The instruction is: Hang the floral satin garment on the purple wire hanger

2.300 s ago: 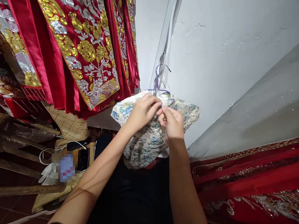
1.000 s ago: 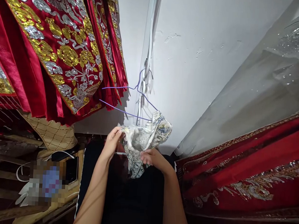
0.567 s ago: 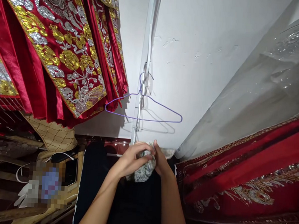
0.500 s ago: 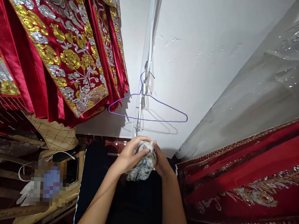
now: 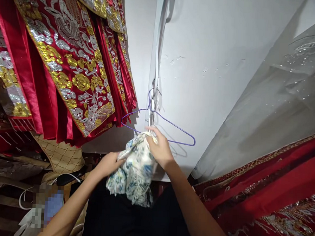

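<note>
Dark cloth over the lap (image 5: 133, 226): nearest of all, below both grips.

Left hand (image 5: 109, 164): back of the hand up, forearm coming in from the lower left; the fingers close narrowly on the left edge of a crumpled white cloth garment with a blue and green floral print (image 5: 141, 163), fingertips partly lost in the folds.

Right hand (image 5: 160, 146): higher and farther out than the left, forearm slanting in from the lower right; thumb on the near side of the garment's top, index finger reaching past it. The grip seems closed on cloth, though blur softens the fingertips.

Floral garment: bunched between the two grips and drooping below them. Judging by how it lies, it is off the hanger; it is not yet folded, laid flat or set down.

Thin purple wire hanger (image 5: 174, 125): just behind the grips, hook upward, reaching out to either side of the right hand. The wire that shows is bare; part of the lower bar is hidden.

Red satin clothing with gold and silver embroidery (image 5: 81, 82): beyond the left grip, up and to its left.

Pale flat strip (image 5: 158, 54): above the right grip, beside the hook; what holds the hook is unclear.

White wall (image 5: 204, 36): farthest, behind everything gripped.
</note>
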`<state>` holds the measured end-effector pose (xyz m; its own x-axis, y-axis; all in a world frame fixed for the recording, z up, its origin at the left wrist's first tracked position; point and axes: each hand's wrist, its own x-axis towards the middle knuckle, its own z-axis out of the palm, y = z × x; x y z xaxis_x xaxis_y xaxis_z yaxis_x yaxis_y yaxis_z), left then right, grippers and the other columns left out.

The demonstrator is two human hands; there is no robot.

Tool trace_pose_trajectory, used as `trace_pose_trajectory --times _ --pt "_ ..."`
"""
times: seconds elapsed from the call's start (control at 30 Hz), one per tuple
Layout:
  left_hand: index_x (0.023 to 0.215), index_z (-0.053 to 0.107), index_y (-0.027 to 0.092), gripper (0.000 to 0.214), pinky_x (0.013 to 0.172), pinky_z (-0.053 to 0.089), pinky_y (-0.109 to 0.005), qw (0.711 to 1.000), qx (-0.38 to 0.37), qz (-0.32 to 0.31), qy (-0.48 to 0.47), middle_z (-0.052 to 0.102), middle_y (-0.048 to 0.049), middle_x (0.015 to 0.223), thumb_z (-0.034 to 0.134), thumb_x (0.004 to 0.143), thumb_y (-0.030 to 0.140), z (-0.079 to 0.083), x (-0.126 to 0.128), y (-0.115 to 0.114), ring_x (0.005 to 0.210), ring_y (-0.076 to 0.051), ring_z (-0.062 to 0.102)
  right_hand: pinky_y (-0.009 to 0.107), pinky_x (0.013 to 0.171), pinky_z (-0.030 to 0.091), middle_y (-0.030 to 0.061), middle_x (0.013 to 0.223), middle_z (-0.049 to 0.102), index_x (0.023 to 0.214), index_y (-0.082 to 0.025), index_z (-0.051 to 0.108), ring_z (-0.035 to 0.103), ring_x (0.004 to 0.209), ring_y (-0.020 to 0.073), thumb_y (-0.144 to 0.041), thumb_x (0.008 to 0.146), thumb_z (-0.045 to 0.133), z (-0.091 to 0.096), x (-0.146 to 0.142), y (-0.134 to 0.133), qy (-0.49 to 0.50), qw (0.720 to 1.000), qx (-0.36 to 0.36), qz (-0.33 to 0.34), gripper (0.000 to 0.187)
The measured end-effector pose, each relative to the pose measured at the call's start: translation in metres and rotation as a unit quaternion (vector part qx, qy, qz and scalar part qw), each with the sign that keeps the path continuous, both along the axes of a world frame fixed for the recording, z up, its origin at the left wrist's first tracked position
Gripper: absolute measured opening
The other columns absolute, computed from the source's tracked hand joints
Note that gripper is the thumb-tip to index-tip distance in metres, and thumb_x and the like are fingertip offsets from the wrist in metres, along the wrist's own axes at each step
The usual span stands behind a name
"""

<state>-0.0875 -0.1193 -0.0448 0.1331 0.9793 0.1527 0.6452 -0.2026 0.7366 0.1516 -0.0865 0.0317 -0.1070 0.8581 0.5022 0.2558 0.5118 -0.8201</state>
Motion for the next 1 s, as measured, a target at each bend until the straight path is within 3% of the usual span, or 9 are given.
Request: trace_pose_trajectory --times 0.1,0.2,0.3,0.4,0.5,0.6,0.8,0.9,1.0 --pt "0.088 0.070 0.024 0.022 0.073 0.043 -0.029 0.994 0.021 0.040 0.100 0.070 -0.0050 0.078 0.062 0.080 0.043 0.013 -0.030 0.014 0.080 -0.028 0.066 0.030 0.074 0.043 0.0061 0.084 0.068 0.088 -0.021 0.066 0.060 0.085 0.0234 -0.033 0.085 0.055 -0.017 0.011 0.029 -0.068 0.997 -0.007 -0.025 0.017" --pt "0.083 0.071 0.024 0.022 0.077 0.045 -0.029 0.990 0.018 -0.026 0.135 0.073 -0.0069 0.087 0.060 0.082 0.043 0.027 -0.044 0.026 0.083 -0.027 0.067 0.027 0.064 0.039 0.0018 0.066 0.061 0.069 -0.020 0.058 0.055 0.068 0.0194 -0.035 0.086 0.051 -0.030 0.047 0.041 -0.145 0.988 -0.017 -0.049 0.024" --pt "0.088 0.072 0.022 0.020 0.094 0.044 -0.035 0.987 0.087 -0.056 0.125 0.073 -0.0104 0.107 0.058 0.082 0.035 0.047 -0.045 0.033 0.102 -0.030 0.064 0.025 0.056 0.030 -0.0025 0.055 0.048 0.061 -0.020 0.049 0.043 0.056 0.0146 -0.035 0.085 0.051 -0.028 0.078 0.038 -0.171 0.981 -0.009 -0.091 0.028" --pt "0.090 0.071 0.021 0.019 0.110 0.036 -0.043 0.976 0.186 -0.054 0.101 0.064 -0.0113 0.130 0.056 0.083 0.030 0.070 -0.037 0.035 0.124 -0.031 0.054 0.026 0.053 0.025 -0.0037 0.052 0.041 0.059 -0.021 0.045 0.036 0.053 0.0128 -0.037 0.083 0.053 -0.023 0.083 0.033 -0.159 0.979 -0.005 -0.124 0.030" --pt "0.091 0.068 0.021 0.018 0.112 0.035 -0.043 0.967 0.239 -0.062 0.060 0.059 -0.0117 0.136 0.054 0.085 0.030 0.085 -0.025 0.044 0.129 -0.031 0.050 0.025 0.052 0.025 -0.0037 0.054 0.040 0.058 -0.020 0.043 0.036 0.054 0.0123 -0.039 0.083 0.051 -0.023 0.068 0.028 -0.113 0.992 -0.035 -0.051 0.032" --pt "0.092 0.064 0.019 0.020 0.104 0.041 -0.040 0.974 0.212 -0.048 0.064 0.066 -0.0128 0.118 0.047 0.086 0.029 0.088 -0.021 0.066 0.116 -0.028 0.057 0.024 0.054 0.028 -0.0034 0.060 0.043 0.062 -0.020 0.044 0.040 0.059 0.0127 -0.035 0.085 0.048 -0.026 0.057 0.024 -0.094 0.995 -0.035 0.027 0.028" --pt "0.063 0.058 0.019 0.014 0.071 0.046 -0.032 0.986 0.040 -0.029 0.160 0.064 -0.0055 0.069 0.058 0.073 0.029 0.067 -0.041 0.085 0.067 -0.022 0.059 0.025 0.057 0.030 -0.0032 0.062 0.042 0.063 -0.020 0.047 0.042 0.062 0.0136 -0.030 0.083 0.050 -0.026 0.075 0.024 -0.149 0.989 -0.016 -0.020 0.023" --pt "0.070 0.059 0.019 0.012 0.075 0.046 -0.031 0.986 0.056 -0.036 0.150 0.066 -0.0056 0.079 0.053 0.077 0.027 0.069 -0.038 0.075 0.075 -0.022 0.061 0.025 0.058 0.032 -0.0027 0.062 0.044 0.063 -0.019 0.047 0.043 0.063 0.0140 -0.030 0.084 0.049 -0.029 0.069 0.026 -0.139 0.990 -0.015 -0.022 0.023" --pt "0.089 0.060 0.019 0.015 0.089 0.045 -0.031 0.980 0.172 -0.063 0.080 0.067 -0.0063 0.100 0.048 0.082 0.022 0.085 -0.024 0.069 0.094 -0.022 0.061 0.025 0.058 0.033 -0.0024 0.061 0.045 0.062 -0.020 0.048 0.045 0.063 0.0144 -0.028 0.084 0.048 -0.031 0.055 0.023 -0.137 0.990 -0.014 -0.009 0.024"
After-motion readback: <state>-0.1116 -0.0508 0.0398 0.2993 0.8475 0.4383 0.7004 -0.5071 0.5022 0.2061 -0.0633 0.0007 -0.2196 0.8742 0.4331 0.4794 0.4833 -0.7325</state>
